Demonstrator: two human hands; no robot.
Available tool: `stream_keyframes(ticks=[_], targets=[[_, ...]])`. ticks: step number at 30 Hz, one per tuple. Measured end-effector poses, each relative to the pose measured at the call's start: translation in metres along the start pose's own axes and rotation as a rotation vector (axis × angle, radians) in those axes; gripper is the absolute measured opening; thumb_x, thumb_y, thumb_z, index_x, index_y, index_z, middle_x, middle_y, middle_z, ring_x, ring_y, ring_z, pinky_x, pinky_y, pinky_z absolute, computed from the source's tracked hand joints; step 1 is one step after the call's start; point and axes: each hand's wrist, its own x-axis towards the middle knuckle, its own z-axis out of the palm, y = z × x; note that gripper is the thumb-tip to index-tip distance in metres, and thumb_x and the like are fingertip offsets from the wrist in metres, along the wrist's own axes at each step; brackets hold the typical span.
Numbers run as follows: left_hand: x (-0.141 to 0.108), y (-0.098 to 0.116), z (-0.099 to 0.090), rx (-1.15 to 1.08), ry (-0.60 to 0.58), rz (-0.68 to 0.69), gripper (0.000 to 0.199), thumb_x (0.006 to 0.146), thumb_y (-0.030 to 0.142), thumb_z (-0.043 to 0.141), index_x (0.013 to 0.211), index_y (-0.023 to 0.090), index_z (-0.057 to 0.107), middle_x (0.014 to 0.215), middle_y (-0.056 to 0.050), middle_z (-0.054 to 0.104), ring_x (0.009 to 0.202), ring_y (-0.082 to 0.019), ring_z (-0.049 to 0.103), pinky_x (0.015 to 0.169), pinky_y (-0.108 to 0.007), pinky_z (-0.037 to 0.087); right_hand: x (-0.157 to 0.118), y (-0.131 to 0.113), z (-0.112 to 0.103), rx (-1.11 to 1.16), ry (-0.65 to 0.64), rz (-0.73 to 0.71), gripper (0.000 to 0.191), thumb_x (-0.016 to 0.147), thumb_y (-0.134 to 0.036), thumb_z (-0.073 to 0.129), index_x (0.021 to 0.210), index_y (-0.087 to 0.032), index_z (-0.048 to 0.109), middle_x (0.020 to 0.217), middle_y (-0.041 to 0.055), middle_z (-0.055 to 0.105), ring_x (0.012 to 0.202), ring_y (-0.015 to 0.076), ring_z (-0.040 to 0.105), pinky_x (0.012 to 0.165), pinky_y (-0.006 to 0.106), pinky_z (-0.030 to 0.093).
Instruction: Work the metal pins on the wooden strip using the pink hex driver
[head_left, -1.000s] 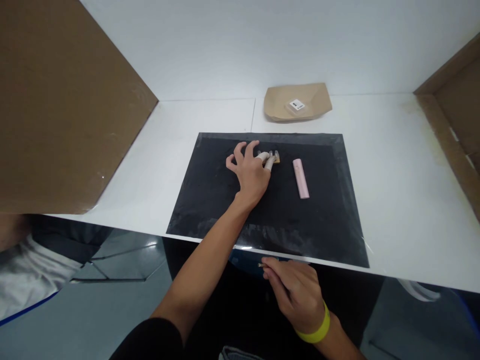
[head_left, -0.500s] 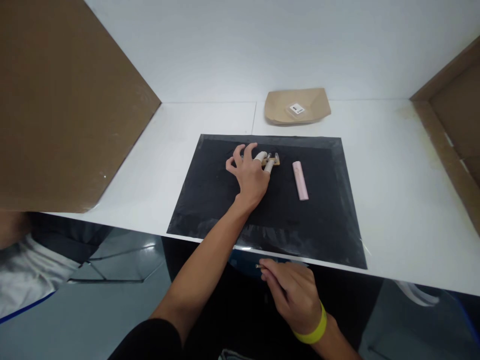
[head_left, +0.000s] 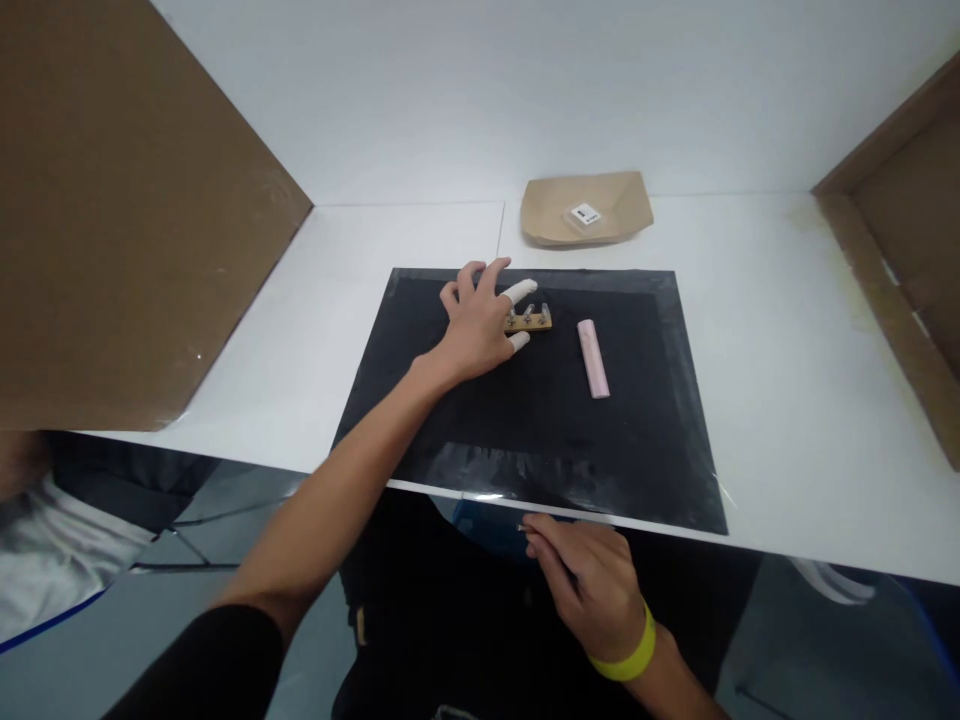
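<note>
My left hand (head_left: 480,325) hovers over the black mat (head_left: 645,450), its fingers spread, with pale covers on the thumb and index finger. Between and just beyond those two fingertips lies a short tan strip (head_left: 534,323) with several small clear pieces standing on it; the hand hides its left end. Below the table's front edge, my right hand (head_left: 589,580) pinches a small metal-tipped piece (head_left: 521,527) between thumb and index finger; most of it is hidden. A slim pink bar-shaped case (head_left: 593,360) rests on the mat to the right of the strip.
A brown paper tray (head_left: 630,205) at the back holds a small clear box with a white label (head_left: 584,215). Brown board panels (head_left: 150,220) stand on both sides, and a white wall closes the back. Part of another person (head_left: 60,560) shows at lower left.
My left hand has shifted left, its thumb and index finger spreading apart, so more of the strip shows. My right hand keeps its pinch in about the same place.
</note>
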Motion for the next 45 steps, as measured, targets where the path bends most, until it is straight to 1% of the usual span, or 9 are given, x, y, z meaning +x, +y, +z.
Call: stream_keyframes(ticks=[4, 7, 12, 16, 19, 24, 30, 36, 45], targets=[[0.016, -0.006, -0.008, 0.070, -0.134, 0.114, 0.052, 0.085, 0.026, 0.075, 0.136, 0.029, 0.066, 0.171, -0.013, 0.032, 0.154, -0.045, 0.024, 0.115, -0.065, 0.025, -0.001, 0.000, 0.006, 0.016, -0.008, -0.004, 0.025, 0.099, -0.004, 0.058, 0.121, -0.014, 0.065, 0.082, 0.0008, 0.077, 0.064, 0.0136, 0.073, 0.060, 0.026, 0.058], [0.022, -0.008, -0.006, 0.067, -0.161, 0.132, 0.044, 0.087, 0.025, 0.073, 0.130, 0.030, 0.070, 0.169, -0.011, 0.037, 0.153, -0.044, 0.027, 0.116, -0.066, 0.023, -0.004, -0.001, 0.011, 0.018, -0.005, 0.005, 0.025, 0.100, -0.005, 0.057, 0.121, -0.014, 0.065, 0.082, 0.0011, 0.077, 0.065, 0.0137, 0.073, 0.060, 0.026, 0.058], [0.022, -0.011, 0.000, 0.028, -0.104, 0.148, 0.032, 0.092, 0.028, 0.070, 0.124, 0.032, 0.073, 0.159, -0.007, 0.052, 0.148, -0.038, 0.035, 0.115, -0.062, 0.022, -0.011, -0.001, 0.016, 0.055, -0.025, 0.022, 0.024, 0.100, -0.005, 0.056, 0.121, -0.013, 0.065, 0.085, 0.0027, 0.078, 0.067, 0.0137, 0.075, 0.064, 0.024, 0.061], [0.024, -0.012, 0.004, -0.005, -0.035, 0.144, 0.019, 0.094, 0.028, 0.070, 0.111, 0.031, 0.077, 0.153, -0.005, 0.059, 0.147, -0.035, 0.038, 0.116, -0.060, 0.020, -0.014, -0.001, 0.017, 0.068, -0.034, 0.027, 0.025, 0.100, -0.005, 0.055, 0.121, -0.014, 0.065, 0.082, 0.0019, 0.078, 0.065, 0.0132, 0.075, 0.063, 0.023, 0.061], [0.026, -0.011, 0.004, -0.027, -0.022, 0.138, 0.013, 0.093, 0.029, 0.072, 0.104, 0.029, 0.078, 0.148, -0.005, 0.063, 0.145, -0.035, 0.040, 0.116, -0.061, 0.019, -0.014, -0.001, 0.018, 0.068, -0.030, 0.030, 0.024, 0.100, -0.006, 0.056, 0.121, -0.014, 0.065, 0.081, 0.0013, 0.077, 0.065, 0.0130, 0.075, 0.062, 0.023, 0.060], [0.028, -0.011, 0.001, -0.028, -0.028, 0.130, 0.011, 0.089, 0.027, 0.075, 0.100, 0.029, 0.078, 0.143, -0.004, 0.067, 0.142, -0.035, 0.043, 0.117, -0.060, 0.017, -0.016, -0.001, 0.020, 0.063, -0.027, 0.021, 0.021, 0.102, -0.009, 0.055, 0.120, -0.014, 0.065, 0.084, 0.0019, 0.078, 0.067, 0.0138, 0.075, 0.062, 0.025, 0.061], [0.031, -0.008, -0.001, -0.048, -0.033, 0.136, 0.035, 0.082, 0.037, 0.085, 0.115, 0.030, 0.075, 0.151, -0.006, 0.061, 0.146, -0.037, 0.038, 0.117, -0.059, 0.018, -0.018, -0.002, 0.022, 0.074, -0.037, 0.027, 0.021, 0.100, -0.007, 0.056, 0.119, -0.013, 0.065, 0.083, 0.0009, 0.077, 0.064, 0.0132, 0.074, 0.059, 0.025, 0.058], [0.038, -0.003, 0.003, -0.083, -0.096, 0.171, 0.020, 0.089, 0.040, 0.079, 0.105, 0.027, 0.078, 0.142, -0.005, 0.068, 0.141, -0.034, 0.045, 0.116, -0.060, 0.017, -0.023, -0.001, 0.023, 0.049, -0.034, 0.020, 0.019, 0.102, -0.010, 0.056, 0.118, -0.013, 0.065, 0.085, 0.0019, 0.078, 0.066, 0.0139, 0.075, 0.062, 0.026, 0.058], [0.043, -0.002, 0.005, -0.089, -0.124, 0.185, 0.018, 0.091, 0.039, 0.075, 0.104, 0.027, 0.078, 0.137, -0.004, 0.071, 0.135, -0.032, 0.049, 0.115, -0.060, 0.015, -0.028, -0.003, 0.024, 0.031, -0.039, 0.024, 0.017, 0.104, -0.012, 0.054, 0.117, -0.014, 0.065, 0.083, 0.0010, 0.077, 0.064, 0.0134, 0.074, 0.062, 0.026, 0.055]])
